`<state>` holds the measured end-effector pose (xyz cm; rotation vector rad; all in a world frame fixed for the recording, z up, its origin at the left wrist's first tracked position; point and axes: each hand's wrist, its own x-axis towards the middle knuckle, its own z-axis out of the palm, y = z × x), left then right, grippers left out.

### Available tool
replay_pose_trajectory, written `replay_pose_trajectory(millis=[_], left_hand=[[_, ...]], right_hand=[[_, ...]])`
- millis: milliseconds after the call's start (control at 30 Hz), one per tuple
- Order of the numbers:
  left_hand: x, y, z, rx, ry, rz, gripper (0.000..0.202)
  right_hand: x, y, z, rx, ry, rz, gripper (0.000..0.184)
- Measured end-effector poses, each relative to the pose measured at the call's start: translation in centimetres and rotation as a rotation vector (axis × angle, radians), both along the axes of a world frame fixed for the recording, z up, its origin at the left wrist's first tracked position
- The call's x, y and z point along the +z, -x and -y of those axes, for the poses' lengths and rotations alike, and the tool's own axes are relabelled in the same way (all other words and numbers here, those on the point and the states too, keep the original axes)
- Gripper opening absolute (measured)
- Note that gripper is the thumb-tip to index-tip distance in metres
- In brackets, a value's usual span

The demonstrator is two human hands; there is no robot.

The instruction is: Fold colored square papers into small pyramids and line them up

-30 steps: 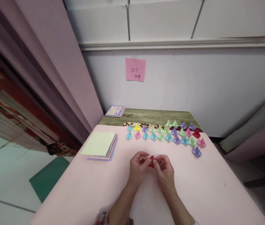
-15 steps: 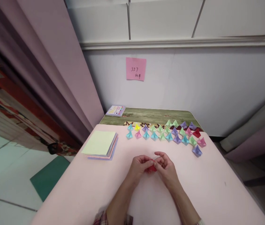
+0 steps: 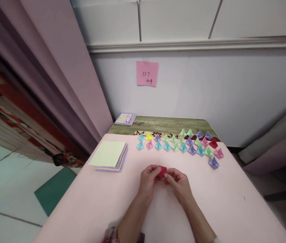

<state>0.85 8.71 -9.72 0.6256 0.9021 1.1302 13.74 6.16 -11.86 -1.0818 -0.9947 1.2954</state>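
Note:
A small folded piece of red origami paper (image 3: 162, 171) is held between both hands, over the near middle of the pink table. My left hand (image 3: 149, 178) pinches its left side, with the thumb on top. My right hand (image 3: 178, 182) grips its right edge between thumb and fingers. The fingers under the paper are partly hidden. Beyond the hands, several folded paper boats (image 3: 167, 146) in blue, green, purple, pink, yellow and red stand in rows. The nearest to my right hand is a purple one (image 3: 213, 162).
A stack of square paper sheets (image 3: 107, 154), pale green on top, lies on the table's left side. A packet with a printed cover (image 3: 125, 118) sits at the back left corner. Behind the table is a wall with a pink note (image 3: 147, 73); a curtain (image 3: 82, 67) hangs at left.
The red paper has been raised a little and turned, so a flat face now shows between my thumbs. My right fingers have curled in closer around it.

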Motion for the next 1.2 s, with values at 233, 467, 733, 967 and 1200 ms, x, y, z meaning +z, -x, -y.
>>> replay_pose_trajectory(millis=[233,467,733,967,1200], left_hand=[[-0.1,1.0,-0.4,-0.179,0.175,0.084,0.014],[0.1,1.9,-0.3,-0.319,0.327,0.154,0.013],[0.4,1.4,-0.1,-0.276,0.261,0.178,0.019],[0.1,0.5,0.1,-0.073,0.006,0.015,0.024],[0.2,0.5,-0.2,-0.034,-0.193,-0.285,0.017]], right_hand=[[0.5,-0.2,0.1,0.089,-0.115,0.044,0.022],[0.0,-0.7,-0.1,-0.046,-0.144,0.171,0.018],[-0.2,-0.7,0.0,-0.237,-0.197,0.414,0.019],[-0.1,-0.3,0.1,-0.202,-0.143,0.373,0.022],[-0.4,-0.6,-0.2,-0.085,0.069,0.089,0.033]])
